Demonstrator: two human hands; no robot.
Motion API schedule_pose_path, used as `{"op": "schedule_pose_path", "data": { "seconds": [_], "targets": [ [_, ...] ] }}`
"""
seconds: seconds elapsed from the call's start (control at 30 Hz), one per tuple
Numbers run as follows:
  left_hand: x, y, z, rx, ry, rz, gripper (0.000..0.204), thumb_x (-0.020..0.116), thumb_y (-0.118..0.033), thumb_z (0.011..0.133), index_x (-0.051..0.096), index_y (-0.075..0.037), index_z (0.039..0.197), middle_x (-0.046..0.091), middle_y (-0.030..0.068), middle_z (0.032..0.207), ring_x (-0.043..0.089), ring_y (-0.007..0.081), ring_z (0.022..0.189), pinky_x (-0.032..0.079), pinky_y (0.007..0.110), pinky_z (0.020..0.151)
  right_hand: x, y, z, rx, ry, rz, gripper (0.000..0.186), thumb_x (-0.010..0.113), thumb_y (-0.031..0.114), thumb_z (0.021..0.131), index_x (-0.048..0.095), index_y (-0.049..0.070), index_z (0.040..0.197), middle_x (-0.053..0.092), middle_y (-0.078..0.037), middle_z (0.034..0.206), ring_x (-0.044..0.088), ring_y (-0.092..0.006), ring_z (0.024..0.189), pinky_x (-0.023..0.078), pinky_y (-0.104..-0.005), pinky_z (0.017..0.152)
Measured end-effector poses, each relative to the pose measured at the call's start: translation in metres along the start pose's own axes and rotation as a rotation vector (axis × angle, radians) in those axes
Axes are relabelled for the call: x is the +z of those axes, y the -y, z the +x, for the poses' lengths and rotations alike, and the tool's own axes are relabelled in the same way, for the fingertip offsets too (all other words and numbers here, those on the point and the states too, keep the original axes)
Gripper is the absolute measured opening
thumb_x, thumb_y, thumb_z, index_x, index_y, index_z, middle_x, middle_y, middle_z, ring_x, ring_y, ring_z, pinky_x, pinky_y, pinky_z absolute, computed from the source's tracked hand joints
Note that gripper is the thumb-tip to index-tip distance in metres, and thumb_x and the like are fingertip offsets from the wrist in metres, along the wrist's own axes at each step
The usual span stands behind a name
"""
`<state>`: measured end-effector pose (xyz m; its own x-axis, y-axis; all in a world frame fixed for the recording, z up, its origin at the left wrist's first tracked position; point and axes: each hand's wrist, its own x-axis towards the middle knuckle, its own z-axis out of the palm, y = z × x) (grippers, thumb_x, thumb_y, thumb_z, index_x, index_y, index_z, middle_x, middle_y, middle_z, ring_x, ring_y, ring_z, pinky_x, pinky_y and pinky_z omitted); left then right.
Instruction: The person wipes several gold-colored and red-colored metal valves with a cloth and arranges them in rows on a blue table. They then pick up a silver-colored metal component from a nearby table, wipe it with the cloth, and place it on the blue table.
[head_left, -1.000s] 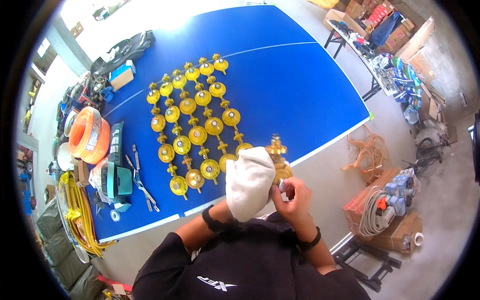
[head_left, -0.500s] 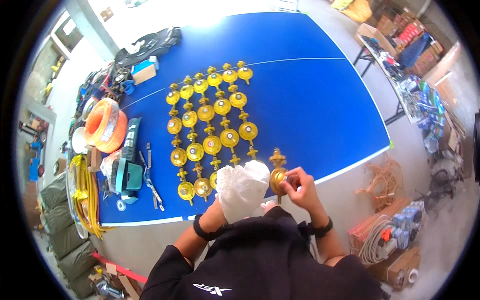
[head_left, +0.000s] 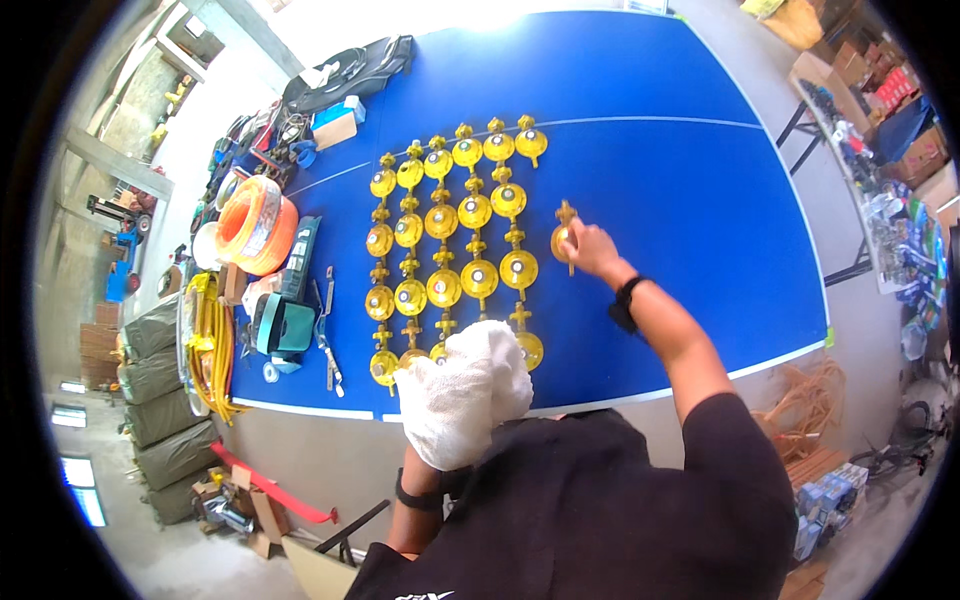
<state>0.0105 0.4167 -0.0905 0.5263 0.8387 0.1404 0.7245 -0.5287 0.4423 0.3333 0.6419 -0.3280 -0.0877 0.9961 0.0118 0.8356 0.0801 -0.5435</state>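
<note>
Right hand (head_left: 592,247) gripping a yellow regulator (head_left: 563,238) just right of the regulator rows (head_left: 445,245); left hand (head_left: 462,395) – clutching a white cloth (head_left: 470,385) at the blue table (head_left: 680,180) edge.

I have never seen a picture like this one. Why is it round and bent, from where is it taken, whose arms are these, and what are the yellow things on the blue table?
The picture comes from a wide fisheye camera worn on a person's head, looking down, so straight edges bend. The arms are that person's own. The right hand reaches out over the blue table and holds one yellow round fitting beside rows of similar yellow fittings. The left hand is wrapped in a white cloth, near the table's front edge. At the left lie an orange hose coil, a yellow cable and some tools.
</note>
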Motion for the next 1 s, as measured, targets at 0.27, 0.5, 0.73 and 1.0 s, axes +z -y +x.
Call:
{"op": "schedule_pose_path", "data": {
  "seconds": [0.27,0.5,0.73,1.0],
  "targets": [
    [0.009,-0.021,-0.023,-0.305,0.108,-0.025,0.05,0.078,-0.026,0.063,0.066,-0.01,0.109,0.065,0.0083,0.094,0.063,0.0256,0.09,0.049,0.037,0.075,0.013,0.004,0.097,-0.009,0.133,-0.075,0.042,0.067,0.034,0.087,0.054,0.007,0.116,0.07,-0.022,0.101,0.069,-0.0399,0.092,0.055,-0.0511,0.08],
    [0.015,-0.02,0.0,-0.364,0.164,-0.043,0.052,0.078,-0.026,0.063,0.065,-0.009,0.11,0.065,0.0085,0.095,0.063,0.0261,0.091,0.049,0.038,0.076,0.023,0.006,0.125,-0.044,0.053,-0.038,0.04,0.064,0.033,0.092,0.053,0.009,0.121,0.071,-0.02,0.097,0.069,-0.0414,0.093,0.055,-0.051,0.081],
    [0.014,-0.001,0.031,-0.249,0.181,-0.044,0.053,0.079,-0.027,0.062,0.065,-0.009,0.111,0.065,0.0087,0.096,0.063,0.0266,0.091,0.048,0.038,0.076,0.019,0.007,0.083,0.072,-0.071,0.092,0.043,0.065,0.032,0.091,0.051,0.011,0.125,0.071,-0.02,0.098,0.068,-0.0418,0.092,0.055,-0.0518,0.078],
    [-0.004,0.034,0.058,-0.073,0.18,-0.093,0.055,0.079,-0.027,0.062,0.064,-0.009,0.112,0.065,0.0089,0.097,0.063,0.0271,0.092,0.048,0.039,0.077,0.04,0.011,-0.166,0.392,-0.143,0.347,0.023,0.067,0.03,0.087,0.067,0.008,0.094,0.071,-0.018,0.082,0.068,-0.0399,0.081,0.055,-0.0489,0.073]
  ]
}}
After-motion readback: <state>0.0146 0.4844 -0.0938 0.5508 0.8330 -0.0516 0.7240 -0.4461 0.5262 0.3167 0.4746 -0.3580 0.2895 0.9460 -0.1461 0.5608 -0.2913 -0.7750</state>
